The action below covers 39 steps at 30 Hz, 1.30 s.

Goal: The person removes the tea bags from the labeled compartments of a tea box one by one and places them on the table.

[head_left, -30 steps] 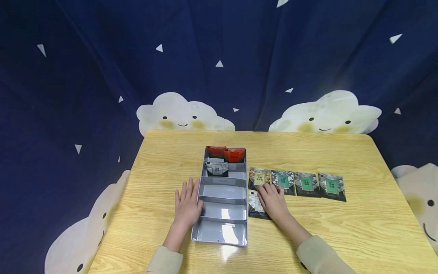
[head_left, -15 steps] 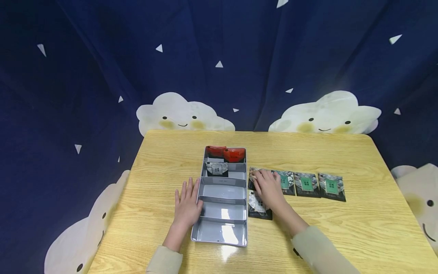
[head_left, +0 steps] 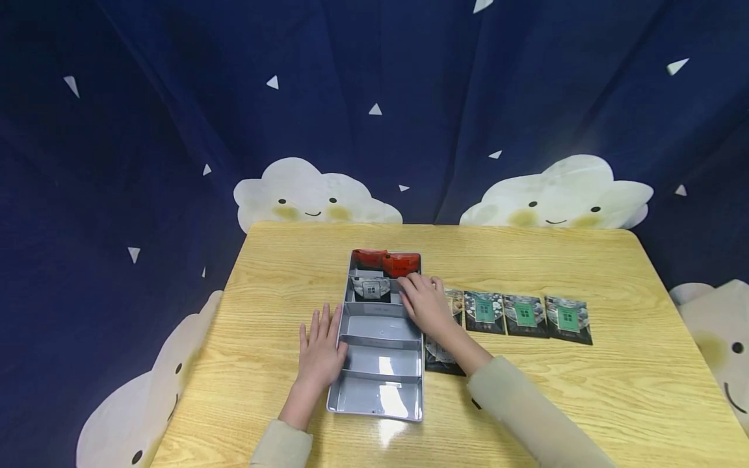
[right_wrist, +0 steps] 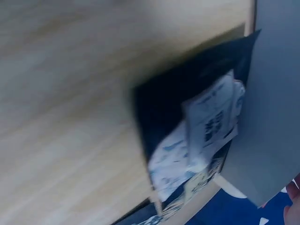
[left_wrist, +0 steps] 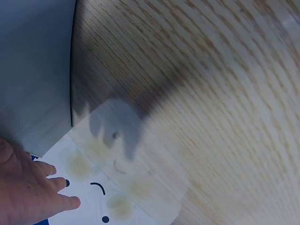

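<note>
In the head view, my left hand point(head_left: 320, 357) lies flat beside the grey divided box point(head_left: 381, 393), fingers straight and thumb at its left rim. My right hand point(head_left: 426, 304) is over the box's right rim at the second compartment, fingers loosely bent, with nothing visible in its grasp. Its fingertips are partly hidden. A black-and-white sachet point(head_left: 371, 290) stands in that compartment. Under my right forearm, another white-labelled sachet point(right_wrist: 211, 124) lies against the box. The yellow-labelled sachet point(head_left: 455, 303) is partly covered by my right hand.
Two red sachets point(head_left: 401, 265) stand in the box's far compartment. To the right, three green-labelled sachets point(head_left: 524, 314) lie in a row on the wooden table point(head_left: 620, 383). A dark blue cloud-print curtain point(head_left: 433, 117) hangs behind the table.
My right hand has moved from the white-labelled sachet over the yellow-labelled one, then left and away to the box's second compartment. Both sachets remain on the table. My left hand has not moved.
</note>
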### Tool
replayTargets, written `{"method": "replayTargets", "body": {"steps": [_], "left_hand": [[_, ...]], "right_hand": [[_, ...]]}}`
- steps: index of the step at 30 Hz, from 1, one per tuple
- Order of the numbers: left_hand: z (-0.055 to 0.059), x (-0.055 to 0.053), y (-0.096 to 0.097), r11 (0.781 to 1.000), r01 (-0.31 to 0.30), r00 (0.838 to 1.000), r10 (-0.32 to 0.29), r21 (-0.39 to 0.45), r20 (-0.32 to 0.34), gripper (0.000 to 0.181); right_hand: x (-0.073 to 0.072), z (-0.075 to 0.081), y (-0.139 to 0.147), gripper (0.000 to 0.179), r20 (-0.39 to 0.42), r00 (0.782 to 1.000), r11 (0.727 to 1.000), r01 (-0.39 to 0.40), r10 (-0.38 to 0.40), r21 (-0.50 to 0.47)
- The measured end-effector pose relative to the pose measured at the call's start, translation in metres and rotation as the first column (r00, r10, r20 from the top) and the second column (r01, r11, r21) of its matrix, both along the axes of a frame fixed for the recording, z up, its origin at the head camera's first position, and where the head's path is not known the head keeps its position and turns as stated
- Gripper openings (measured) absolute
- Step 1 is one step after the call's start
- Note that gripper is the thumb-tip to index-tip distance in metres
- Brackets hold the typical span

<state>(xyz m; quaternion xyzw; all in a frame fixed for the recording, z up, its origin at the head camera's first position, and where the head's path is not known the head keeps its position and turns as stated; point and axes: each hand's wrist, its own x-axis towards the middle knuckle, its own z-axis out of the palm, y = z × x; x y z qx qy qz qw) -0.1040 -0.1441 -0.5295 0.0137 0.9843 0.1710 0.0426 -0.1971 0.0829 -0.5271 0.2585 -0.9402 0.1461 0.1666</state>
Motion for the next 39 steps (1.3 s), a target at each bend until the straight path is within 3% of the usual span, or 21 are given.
{"method": "replayTargets", "body": {"steps": [9,18,39], "left_hand": [[0.0,-0.001,0.0,1.0,0.001,1.0,-0.001,-0.006,-0.006,0.067],[0.0,0.001,-0.001,1.0,0.01,1.0,-0.01,-0.007,-0.014,0.067],[-0.001,0.001,0.0,1.0,0.013,1.0,-0.013,-0.013,-0.027,0.067]], "right_hand": [[-0.013,0.001,-0.025,0.028,-0.014,0.998,0.997,-0.056,0.057,0.056],[-0.022,0.004,-0.043,0.033,0.061,0.997,0.99,-0.063,0.055,0.123],[-0.036,0.004,-0.065,0.025,0.136,0.99,0.997,-0.034,0.025,0.065]]}}
